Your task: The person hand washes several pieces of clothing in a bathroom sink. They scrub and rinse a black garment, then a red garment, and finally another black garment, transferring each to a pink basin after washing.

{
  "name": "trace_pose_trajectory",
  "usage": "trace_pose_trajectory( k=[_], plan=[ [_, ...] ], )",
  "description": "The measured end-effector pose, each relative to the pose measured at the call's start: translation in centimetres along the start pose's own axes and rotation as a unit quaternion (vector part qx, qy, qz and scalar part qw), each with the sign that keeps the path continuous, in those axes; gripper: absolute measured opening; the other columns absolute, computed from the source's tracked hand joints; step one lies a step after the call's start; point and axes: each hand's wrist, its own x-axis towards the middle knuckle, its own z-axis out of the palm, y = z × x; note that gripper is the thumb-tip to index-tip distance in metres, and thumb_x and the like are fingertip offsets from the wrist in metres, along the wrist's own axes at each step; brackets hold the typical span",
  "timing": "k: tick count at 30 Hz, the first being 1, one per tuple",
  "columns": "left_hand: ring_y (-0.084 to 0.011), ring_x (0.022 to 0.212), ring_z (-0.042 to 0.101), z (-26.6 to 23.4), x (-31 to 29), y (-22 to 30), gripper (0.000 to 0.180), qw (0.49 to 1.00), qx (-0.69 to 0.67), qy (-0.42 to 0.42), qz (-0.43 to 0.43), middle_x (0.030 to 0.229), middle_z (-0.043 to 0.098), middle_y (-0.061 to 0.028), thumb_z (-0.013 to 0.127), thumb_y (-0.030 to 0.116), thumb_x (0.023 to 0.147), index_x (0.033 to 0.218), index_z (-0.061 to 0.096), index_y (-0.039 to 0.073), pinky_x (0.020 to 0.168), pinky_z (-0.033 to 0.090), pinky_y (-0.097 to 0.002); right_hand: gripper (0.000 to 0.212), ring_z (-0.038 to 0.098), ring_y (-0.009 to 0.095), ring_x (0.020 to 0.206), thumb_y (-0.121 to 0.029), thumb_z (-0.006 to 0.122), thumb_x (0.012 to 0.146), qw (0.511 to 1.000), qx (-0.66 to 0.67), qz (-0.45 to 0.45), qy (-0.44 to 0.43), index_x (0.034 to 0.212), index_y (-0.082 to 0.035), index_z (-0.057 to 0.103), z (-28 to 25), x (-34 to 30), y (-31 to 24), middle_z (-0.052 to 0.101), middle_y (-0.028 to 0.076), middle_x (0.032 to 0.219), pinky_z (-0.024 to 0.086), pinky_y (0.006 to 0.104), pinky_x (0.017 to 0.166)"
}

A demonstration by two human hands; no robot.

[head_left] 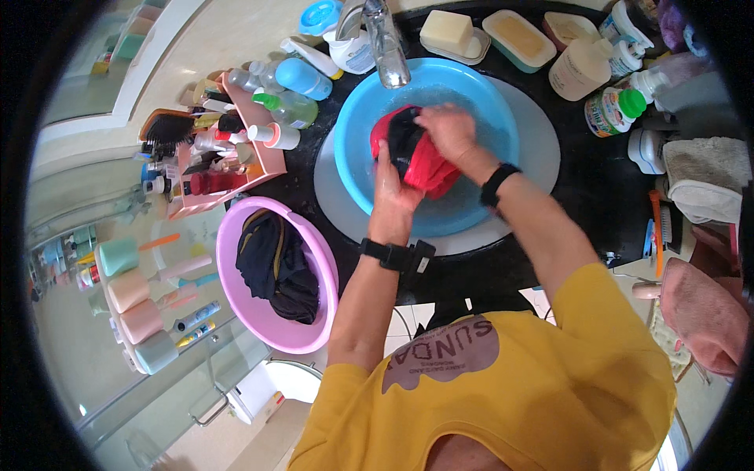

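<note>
**Both my hands on a wet red-and-black garment in the blue basin**

My left hand is wrapped round the lower left edge of the red-and-black garment, thumb up along its side, fingers hidden beneath the cloth. My right hand bears on its upper part with bent fingers; it is blurred, and I cannot tell whether they are clenched on the fabric. The garment is bunched up near the middle of the light-blue basin, with water round it.

A black strapped device circles my left wrist, a black band my right.

Taking the basin as the dial, the chrome faucet is between 11 and 12 o'clock, its spout by the rim. A pale soap bar sits at 12, a cream bottle at 2, and a green-capped bottle near 3. At 4, well apart, hangs a dusty-pink towel. Between 7 and 8, a lilac tub holds a dark garment. A pink organiser crowded with toiletries stands at 9, and a blue-capped bottle at 10.
</note>
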Motion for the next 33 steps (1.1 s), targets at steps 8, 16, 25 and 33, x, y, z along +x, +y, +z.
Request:
trace_pose_trajectory(
  k=[8,16,25,33],
  plan=[
    [-0.0375,0.137,0.033,-1.0,-2.3,0.9,0.079,0.973,0.133,0.189,0.009,0.148,0.040,-0.0106,0.042,0.074,0.086,0.143,0.041,0.020,0.107,0.012,-0.0698,0.079,0.044,0.039,0.128,-0.048,0.066,0.082,0.962,0.163,0.207,-0.076,0.145,-0.014,0.033,1.2,-0.5,3.1,0.041,0.020,0.143,0.039,0.0469,0.103],
    [-0.0315,0.124,0.050,-7.5,1.8,-0.7,0.069,0.971,-0.038,-0.234,0.039,0.134,0.052,-0.0123,0.038,0.069,0.089,0.133,0.049,0.017,0.106,0.038,-0.0505,0.033,0.063,0.033,0.090,-0.037,0.068,0.081,0.966,0.228,-0.052,-0.109,0.093,-0.008,0.060,-3.4,-5.6,-7.1,0.064,0.012,0.092,0.051,0.0451,0.078],
    [-0.0299,0.111,0.061,-3.4,0.5,0.3,0.051,0.996,0.083,-0.005,0.023,0.124,0.061,-0.0119,0.052,0.046,0.095,0.131,0.051,0.009,0.099,0.047,-0.0473,0.040,0.063,0.032,0.093,-0.044,0.063,0.084,0.987,-0.014,0.098,-0.124,0.098,-0.007,0.066,-2.3,-3.9,-1.3,0.066,0.011,0.097,0.052,0.0441,0.077],
    [-0.0324,0.131,0.044,-6.6,-0.5,1.8,0.070,0.982,0.132,0.096,0.093,0.143,0.046,-0.0134,0.040,0.062,0.094,0.142,0.042,0.011,0.110,0.032,-0.0524,0.105,0.040,0.041,0.131,-0.055,0.073,0.073,0.947,0.280,0.152,-0.027,0.148,-0.002,0.024,0.3,1.0,1.6,0.035,0.027,0.145,0.034,0.0455,0.109]
  ],
)
